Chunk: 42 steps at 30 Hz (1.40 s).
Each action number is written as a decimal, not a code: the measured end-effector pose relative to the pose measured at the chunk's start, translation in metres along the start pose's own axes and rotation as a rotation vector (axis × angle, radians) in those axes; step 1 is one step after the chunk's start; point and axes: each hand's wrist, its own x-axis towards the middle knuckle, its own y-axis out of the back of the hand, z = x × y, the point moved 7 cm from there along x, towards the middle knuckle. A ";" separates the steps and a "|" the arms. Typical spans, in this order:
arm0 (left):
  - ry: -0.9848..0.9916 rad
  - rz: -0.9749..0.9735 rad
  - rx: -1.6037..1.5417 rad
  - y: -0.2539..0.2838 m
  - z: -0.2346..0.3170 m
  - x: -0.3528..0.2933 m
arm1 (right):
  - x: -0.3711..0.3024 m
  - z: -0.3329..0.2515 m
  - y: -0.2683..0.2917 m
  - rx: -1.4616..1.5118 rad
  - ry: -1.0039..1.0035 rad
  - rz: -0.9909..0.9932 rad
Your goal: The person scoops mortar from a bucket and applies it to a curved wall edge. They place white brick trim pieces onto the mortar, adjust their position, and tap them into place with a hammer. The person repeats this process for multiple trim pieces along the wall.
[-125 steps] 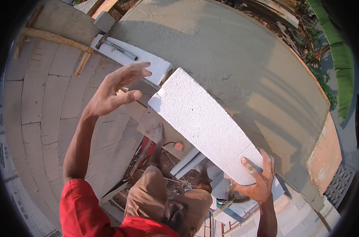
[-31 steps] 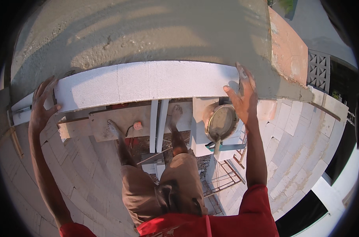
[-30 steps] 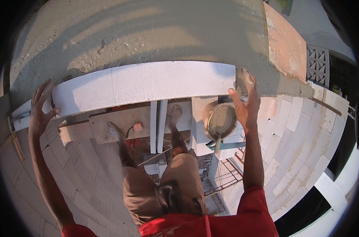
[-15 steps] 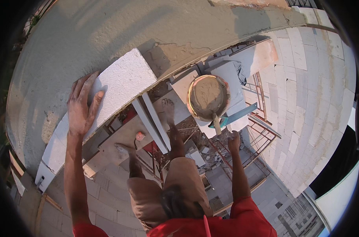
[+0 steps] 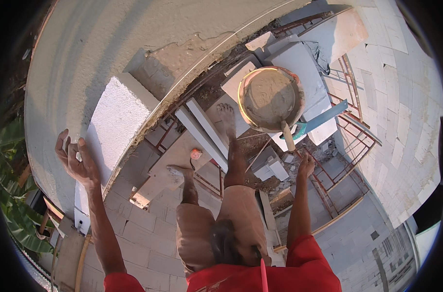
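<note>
Well left of the bucket (image 5: 241,95), the white block (image 5: 118,109) lies on the grey slab (image 5: 75,58), its long side following the slab's edge. Its end face turns toward the bucket; its opposite end runs away to the lower left, partly behind the left hand (image 5: 79,158).

By its pitted, chalky skin, the block is probably light for its bulk, stiff and brittle. The dry faces should grip well rather than slip, though dust may loosen a hold, and the underside could be slick if the slab is damp. The corners look likeliest to chip, so the surest hold would be 2 flat palms, 1 on each end, clear of the corners.

The left hand, far left of the bucket, is half open, fingers apart and loosely curled. It shows no clear load and overlaps the block's outer side; contact cannot be told. The right hand (image 5: 306,164), just below and right of the bucket, has its fingers drawn in near the saw (image 5: 324,118) and the wooden handle (image 5: 287,136). Whether it is fully closed or pinches anything cannot be told.
</note>
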 end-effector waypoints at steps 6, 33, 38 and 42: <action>0.040 -0.004 0.170 0.003 -0.009 -0.005 | -0.098 0.082 -0.076 -0.144 -0.129 -0.484; -0.005 0.133 -0.384 0.060 0.033 -0.031 | -0.184 -0.019 -0.164 0.219 0.411 -0.958; 0.234 0.127 -0.891 0.103 0.062 -0.129 | -0.152 -0.056 -0.216 0.046 0.612 -1.053; 0.512 0.089 -0.892 0.137 0.030 -0.242 | -0.184 -0.120 -0.247 0.043 0.394 -1.299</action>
